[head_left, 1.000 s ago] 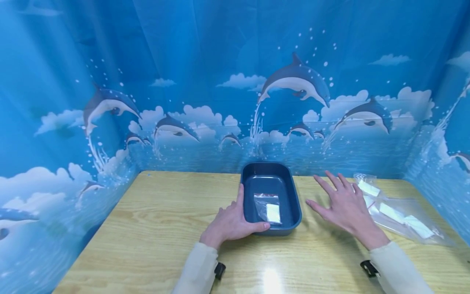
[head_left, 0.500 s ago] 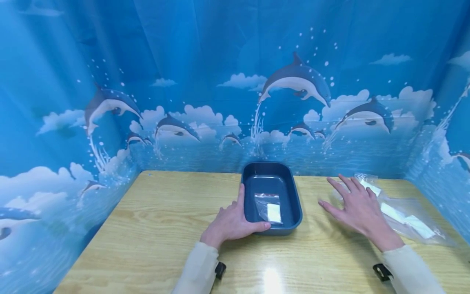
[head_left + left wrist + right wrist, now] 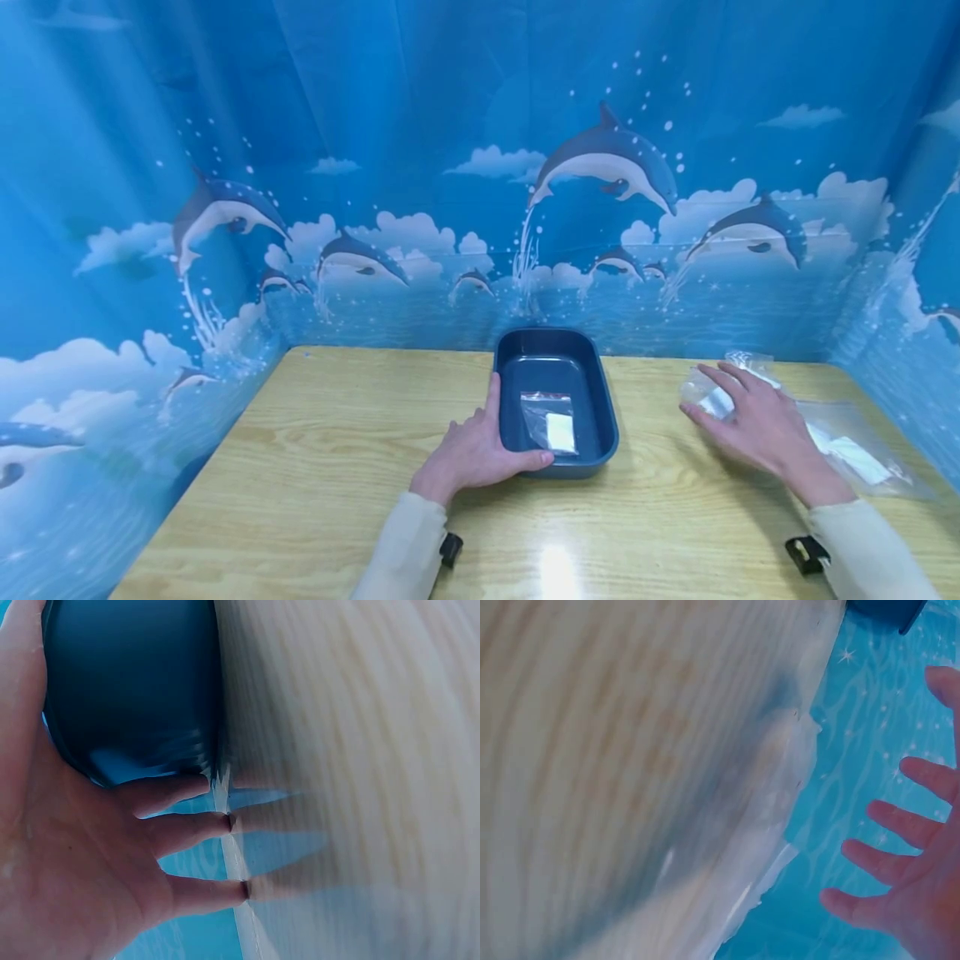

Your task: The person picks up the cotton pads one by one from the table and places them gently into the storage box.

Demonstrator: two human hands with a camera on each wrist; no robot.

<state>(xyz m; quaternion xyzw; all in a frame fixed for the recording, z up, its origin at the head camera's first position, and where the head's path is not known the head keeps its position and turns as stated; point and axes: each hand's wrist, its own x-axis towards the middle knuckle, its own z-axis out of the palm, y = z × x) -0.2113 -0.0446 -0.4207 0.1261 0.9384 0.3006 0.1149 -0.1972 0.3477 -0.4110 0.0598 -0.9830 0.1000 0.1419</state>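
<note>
A dark blue rectangular tray (image 3: 608, 421) stands on the table, with a small clear zip bag (image 3: 561, 432) holding a white piece inside it. At the tray's near left corner rests my left hand (image 3: 474, 450), index finger straight along the left side and thumb across the near rim. The left wrist view shows its other fingers (image 3: 191, 829) spread, tips at the tabletop. My right hand (image 3: 765, 425) is over the clear plastic bags (image 3: 862, 460) on the right, fingers apart and holding nothing. It partly hides the left bag (image 3: 716, 402); in the right wrist view the fingers are clear of the plastic (image 3: 757, 802).
The wooden table (image 3: 337, 450) reaches back to a blue curtain (image 3: 420, 150) printed with dolphins, which also encloses both sides. Bare wood lies left of the tray and between tray and bags. Each wrist carries a black strap mount (image 3: 807, 553).
My right hand has moved right, away from the tray, to a place over the plastic bags, uncovering the left bag's edge. The left hand and the tray have stayed put.
</note>
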